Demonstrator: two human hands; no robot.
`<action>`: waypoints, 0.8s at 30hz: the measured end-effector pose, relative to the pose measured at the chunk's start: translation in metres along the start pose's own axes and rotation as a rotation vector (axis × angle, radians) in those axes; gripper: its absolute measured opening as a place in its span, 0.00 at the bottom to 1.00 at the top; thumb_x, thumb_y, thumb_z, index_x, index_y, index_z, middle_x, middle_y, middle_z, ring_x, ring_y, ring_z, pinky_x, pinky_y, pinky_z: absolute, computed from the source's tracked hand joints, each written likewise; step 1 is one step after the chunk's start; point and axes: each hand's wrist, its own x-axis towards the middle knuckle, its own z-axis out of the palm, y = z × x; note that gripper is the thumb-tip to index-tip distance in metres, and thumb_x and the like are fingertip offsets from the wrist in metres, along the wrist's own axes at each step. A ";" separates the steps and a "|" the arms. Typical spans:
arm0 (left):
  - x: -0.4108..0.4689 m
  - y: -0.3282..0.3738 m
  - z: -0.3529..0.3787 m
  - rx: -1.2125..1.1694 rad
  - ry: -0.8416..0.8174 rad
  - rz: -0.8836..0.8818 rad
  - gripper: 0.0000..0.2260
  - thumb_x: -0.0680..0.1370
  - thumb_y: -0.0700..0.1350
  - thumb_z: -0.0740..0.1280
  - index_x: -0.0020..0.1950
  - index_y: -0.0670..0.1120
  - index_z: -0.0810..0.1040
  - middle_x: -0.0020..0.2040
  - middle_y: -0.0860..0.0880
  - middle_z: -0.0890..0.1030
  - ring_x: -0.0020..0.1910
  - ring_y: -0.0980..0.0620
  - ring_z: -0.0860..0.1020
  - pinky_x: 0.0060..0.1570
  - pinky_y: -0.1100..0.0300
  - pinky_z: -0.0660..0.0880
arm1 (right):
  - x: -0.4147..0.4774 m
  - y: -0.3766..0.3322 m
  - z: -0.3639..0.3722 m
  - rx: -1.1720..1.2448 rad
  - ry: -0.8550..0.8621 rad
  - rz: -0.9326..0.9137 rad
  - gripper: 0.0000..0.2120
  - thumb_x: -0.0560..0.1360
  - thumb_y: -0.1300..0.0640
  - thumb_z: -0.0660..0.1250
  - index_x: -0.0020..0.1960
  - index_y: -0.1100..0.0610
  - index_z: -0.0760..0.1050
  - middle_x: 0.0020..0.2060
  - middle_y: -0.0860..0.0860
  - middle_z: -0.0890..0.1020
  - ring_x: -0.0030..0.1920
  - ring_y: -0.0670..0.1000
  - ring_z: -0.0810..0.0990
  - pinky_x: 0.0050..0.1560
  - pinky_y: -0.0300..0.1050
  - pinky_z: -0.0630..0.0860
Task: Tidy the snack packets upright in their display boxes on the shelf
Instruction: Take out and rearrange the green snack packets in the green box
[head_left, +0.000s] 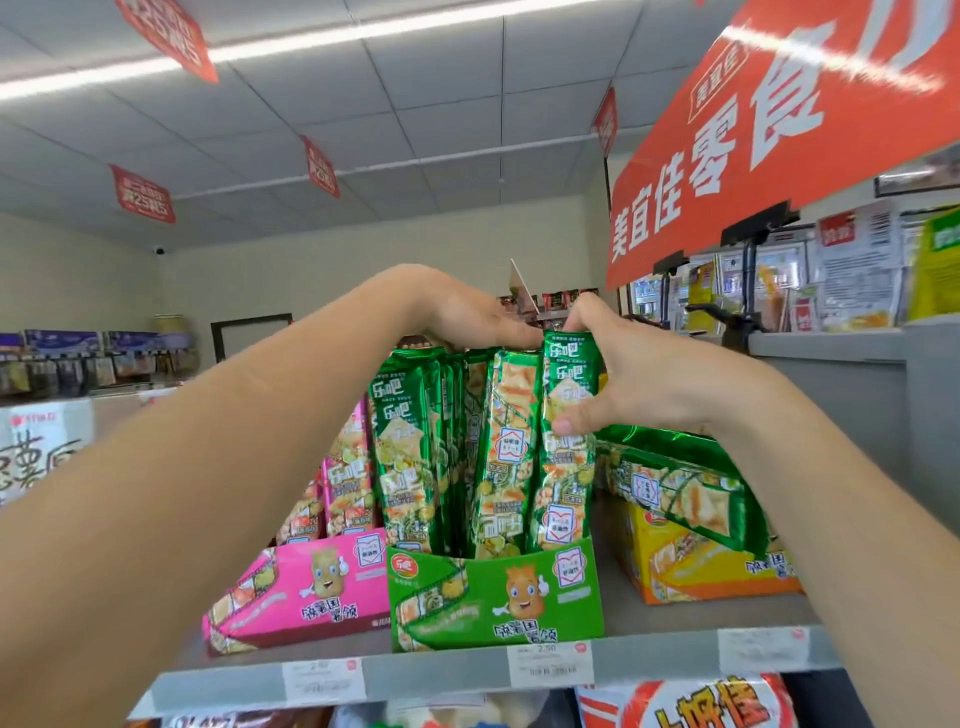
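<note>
The bottoms of the green packets (415, 457) are hidden inside the green display box (493, 597), and those behind the front row show only as edges. Print on the wrappers is partly blurred. Below the box, the shelf (441, 670) edge carries price tags (549, 662) too soft to read in full, and the goods under it are cut off by the picture's lower edge. Left of the green display box, the pink display box (296, 592) holds pink packets (348, 467) half covered by the person's left forearm. On its right, the yellow display box (691, 566) is partly hidden by a loose green packet (675, 488) lying flat across its top and by the right wrist.

The left hand (467, 312) reaches over the green display box, palm down, and rests on the packet tops with one finger stretched toward the right hand. Its other fingertips dip behind the packets, so whether it grips any of them cannot be told. The right hand (639, 374) grips the rightmost green packet (563, 467), thumb pressed on its front face and fingers wrapped round its top from behind. That packet stands nearly upright at the right end of the green display box, its foot inside the box.

A red banner (779, 130) hangs above and to the right of the box.
</note>
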 end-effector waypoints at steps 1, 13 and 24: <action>-0.004 -0.001 0.000 -0.030 -0.019 0.014 0.29 0.81 0.62 0.50 0.78 0.49 0.60 0.77 0.50 0.62 0.74 0.50 0.61 0.60 0.61 0.60 | 0.000 -0.001 0.001 -0.024 -0.006 -0.006 0.34 0.66 0.46 0.79 0.55 0.44 0.56 0.40 0.44 0.73 0.39 0.43 0.72 0.34 0.44 0.64; -0.044 0.014 0.018 -0.091 0.212 0.273 0.26 0.75 0.66 0.57 0.61 0.49 0.77 0.58 0.54 0.80 0.57 0.55 0.77 0.58 0.62 0.71 | -0.003 -0.007 0.004 0.054 -0.102 -0.085 0.40 0.69 0.48 0.76 0.73 0.46 0.57 0.65 0.47 0.74 0.65 0.51 0.73 0.65 0.53 0.71; -0.070 0.007 0.025 -0.168 0.284 0.385 0.27 0.72 0.68 0.65 0.66 0.56 0.75 0.58 0.58 0.82 0.56 0.61 0.79 0.60 0.62 0.74 | -0.041 -0.019 -0.012 0.097 0.045 -0.094 0.47 0.64 0.36 0.74 0.77 0.43 0.57 0.75 0.45 0.65 0.73 0.42 0.64 0.70 0.44 0.63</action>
